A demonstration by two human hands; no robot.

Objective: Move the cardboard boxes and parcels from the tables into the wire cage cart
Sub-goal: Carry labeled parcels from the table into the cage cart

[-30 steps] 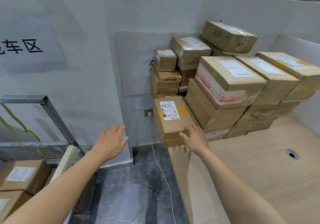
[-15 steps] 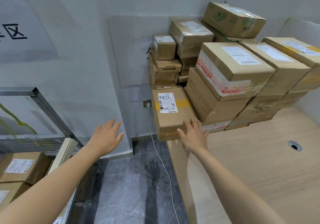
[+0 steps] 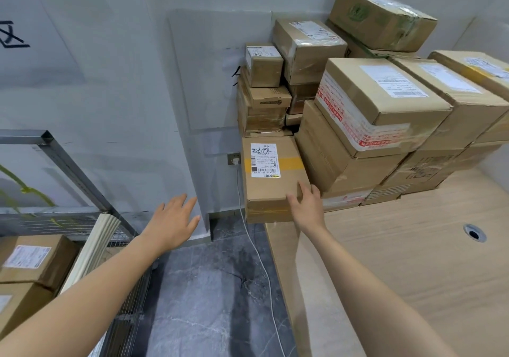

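Observation:
A flat cardboard box with a white label and yellow tape [image 3: 271, 185] lies at the table's left corner. My right hand [image 3: 305, 208] rests with straight fingers on its near right corner. My left hand [image 3: 172, 223] hovers open in the air to the left of the box, apart from it. Behind stands a pile of cardboard boxes [image 3: 380, 108] stacked against the wall. The wire cage cart [image 3: 68, 163] is at the lower left with boxes [image 3: 33, 260] inside.
The wooden table [image 3: 399, 274] has a cable hole [image 3: 473, 234] at the right. A white cable [image 3: 259, 257] hangs from a wall socket down to the dark floor between table and cart. A folded cream sheet [image 3: 96, 243] leans in the cart.
Both hands have moved forward toward the labelled box. My right hand now touches its near corner. The view has come closer to the pile.

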